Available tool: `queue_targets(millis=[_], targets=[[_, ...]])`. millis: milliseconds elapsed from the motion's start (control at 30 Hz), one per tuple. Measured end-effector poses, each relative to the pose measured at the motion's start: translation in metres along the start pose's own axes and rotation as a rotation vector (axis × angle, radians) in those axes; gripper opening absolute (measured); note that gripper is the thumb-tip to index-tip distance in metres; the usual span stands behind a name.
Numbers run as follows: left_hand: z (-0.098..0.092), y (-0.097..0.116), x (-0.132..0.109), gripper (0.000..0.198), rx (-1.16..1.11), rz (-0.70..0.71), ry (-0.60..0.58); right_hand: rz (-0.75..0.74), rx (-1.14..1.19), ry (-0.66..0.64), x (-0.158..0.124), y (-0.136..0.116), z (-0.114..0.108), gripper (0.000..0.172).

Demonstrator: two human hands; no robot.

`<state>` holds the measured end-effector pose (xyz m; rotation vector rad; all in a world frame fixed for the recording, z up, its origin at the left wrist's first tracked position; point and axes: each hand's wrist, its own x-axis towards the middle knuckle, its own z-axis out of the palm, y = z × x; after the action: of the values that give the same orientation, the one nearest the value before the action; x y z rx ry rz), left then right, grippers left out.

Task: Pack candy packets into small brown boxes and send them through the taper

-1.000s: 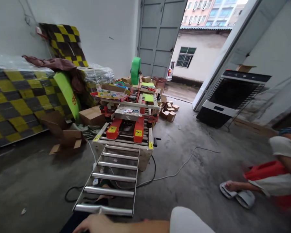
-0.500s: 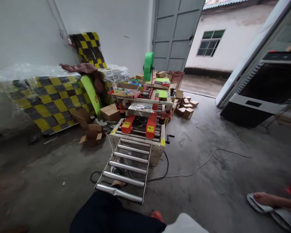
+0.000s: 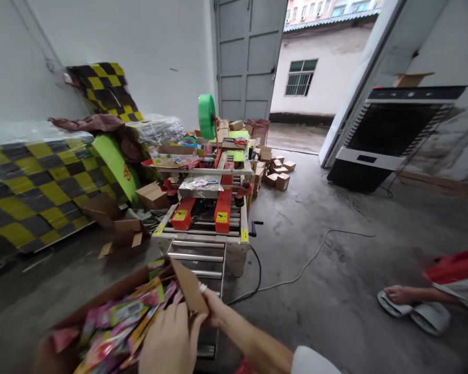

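Observation:
An open cardboard box (image 3: 101, 298) full of colourful small packets (image 3: 120, 322) is at the lower left, over the near end of the roller conveyor (image 3: 197, 257). One flap (image 3: 189, 285) stands raised on its right side. My right hand (image 3: 213, 307) grips this flap from the outside, with something small and white at its fingertips. At the box's near right corner, my left hand (image 3: 167, 337) has its fingers bent over the inside and its thumb by the flap. Part of the left palm is hidden.
Beyond the conveyor stands a carton-sealing machine (image 3: 222, 213) with a green tape roll (image 3: 206, 116). Small cartons (image 3: 283, 182) lie behind it on the right. A cable (image 3: 315, 257) crosses the floor. At right are an air cooler (image 3: 390, 137) and another person's foot (image 3: 400, 295).
The box of packets and both my hands have come into view at the lower left. My view has turned to the right, bringing more of the air cooler into sight.

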<state>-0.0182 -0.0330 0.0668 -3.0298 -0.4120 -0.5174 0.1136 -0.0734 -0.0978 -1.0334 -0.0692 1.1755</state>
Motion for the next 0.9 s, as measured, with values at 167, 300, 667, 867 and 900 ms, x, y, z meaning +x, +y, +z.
queue_targets(millis=[167, 300, 667, 867, 900], targets=[[0.025, 0.04, 0.057, 0.032, -0.019, -0.007, -0.233, -0.089, -0.352, 0.23, -0.003, -0.041, -0.047, 0.053], [0.031, 0.053, 0.077, 0.034, -0.058, -0.094, -0.525, -0.183, -0.506, 0.353, -0.023, -0.071, -0.076, 0.024], [0.027, 0.032, 0.045, 0.029, -0.26, -0.045, -0.027, -0.516, -0.553, 0.099, -0.086, -0.11, -0.054, 0.06], [0.003, -0.081, 0.015, 0.031, -0.429, -0.274, 0.231, -0.37, -0.627, -0.08, -0.082, -0.148, -0.055, 0.056], [0.004, -0.096, 0.013, 0.032, -0.49, -0.291, 0.146, -0.345, -0.692, -0.128, -0.081, -0.156, -0.053, 0.054]])
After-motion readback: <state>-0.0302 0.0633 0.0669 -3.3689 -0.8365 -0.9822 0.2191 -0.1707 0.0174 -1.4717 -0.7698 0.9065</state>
